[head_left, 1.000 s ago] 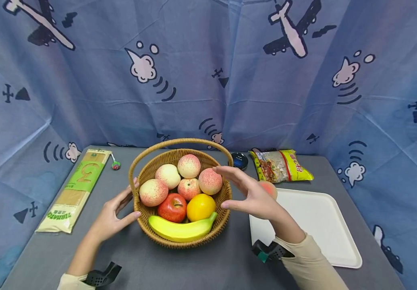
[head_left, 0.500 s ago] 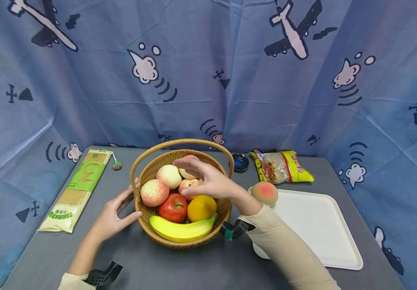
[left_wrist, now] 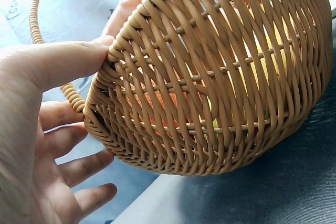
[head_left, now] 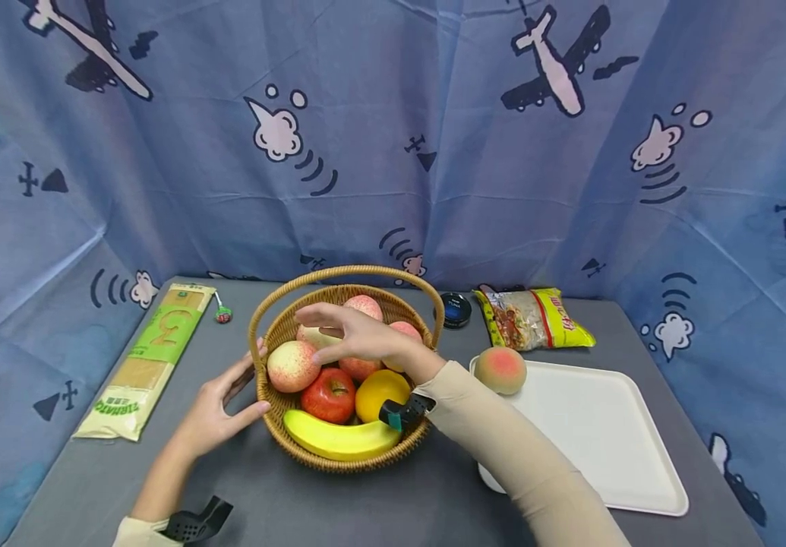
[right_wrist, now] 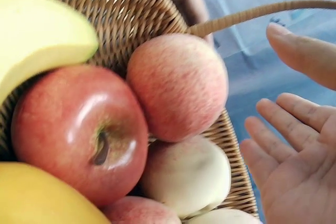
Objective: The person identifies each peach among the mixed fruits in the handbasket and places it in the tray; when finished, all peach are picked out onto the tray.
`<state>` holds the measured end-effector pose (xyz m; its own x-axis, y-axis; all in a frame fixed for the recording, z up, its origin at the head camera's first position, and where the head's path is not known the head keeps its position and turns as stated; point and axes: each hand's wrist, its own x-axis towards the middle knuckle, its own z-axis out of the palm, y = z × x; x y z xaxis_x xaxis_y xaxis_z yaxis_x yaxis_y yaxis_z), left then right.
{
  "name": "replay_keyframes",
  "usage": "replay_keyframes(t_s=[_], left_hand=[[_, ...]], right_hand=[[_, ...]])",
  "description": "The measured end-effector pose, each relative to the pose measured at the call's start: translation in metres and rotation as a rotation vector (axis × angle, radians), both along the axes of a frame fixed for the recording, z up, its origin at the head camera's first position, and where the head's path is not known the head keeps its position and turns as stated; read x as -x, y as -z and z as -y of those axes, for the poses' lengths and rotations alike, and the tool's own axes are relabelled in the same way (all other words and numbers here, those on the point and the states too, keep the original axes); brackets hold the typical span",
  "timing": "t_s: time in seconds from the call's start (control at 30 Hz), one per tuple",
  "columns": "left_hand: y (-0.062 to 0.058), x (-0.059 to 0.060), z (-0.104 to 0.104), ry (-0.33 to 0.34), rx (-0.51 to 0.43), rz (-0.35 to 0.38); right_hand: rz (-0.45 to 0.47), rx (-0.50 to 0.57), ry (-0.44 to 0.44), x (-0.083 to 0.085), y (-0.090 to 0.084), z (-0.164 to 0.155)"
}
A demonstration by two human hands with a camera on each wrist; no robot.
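Two bare hands meet at a wicker basket [head_left: 348, 465] of fruit on a gray table [head_left: 310, 513]. Seen from the head, the left hand [head_left: 211, 414] rests at the basket's left side, fingers loosely spread, while the right hand [head_left: 355, 338] hangs over the peaches [head_left: 293, 366], fingers gently bent and grasping nothing. A red apple [head_left: 327, 395], a yellow-orange fruit [head_left: 380, 389] and a banana [head_left: 341, 435] fill the basket's near half. Another peach [head_left: 500, 370] sits at the far left corner of a white tray [head_left: 591, 448], near a yellow food bag [head_left: 535, 317] and a dark tin [head_left: 456, 310]; opposite lie a long noodle packet [head_left: 149, 365] and a lollipop [head_left: 223, 313]. From the left wrist, the thumb touches the woven rim and the relaxed fingers spread near the handle's base. From the right wrist, the palm shows beside the basket, its fingers extended and unclenched.
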<state>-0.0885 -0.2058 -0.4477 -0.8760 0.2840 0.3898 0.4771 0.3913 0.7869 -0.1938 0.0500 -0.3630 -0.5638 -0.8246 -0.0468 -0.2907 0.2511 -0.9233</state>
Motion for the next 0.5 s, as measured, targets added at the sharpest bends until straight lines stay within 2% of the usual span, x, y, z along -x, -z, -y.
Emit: replay_keyframes(t_s=[0.27,0.5], left_hand=[[-0.002,-0.002,-0.002,-0.007,0.007,0.012],[-0.002,-0.002,-0.003,-0.014,0.012,0.004]], right_hand=[[0.080,-0.019,-0.068,0.004,0.012,0.007],[0.099,-0.022,-0.102,0.005,0.024,0.011]])
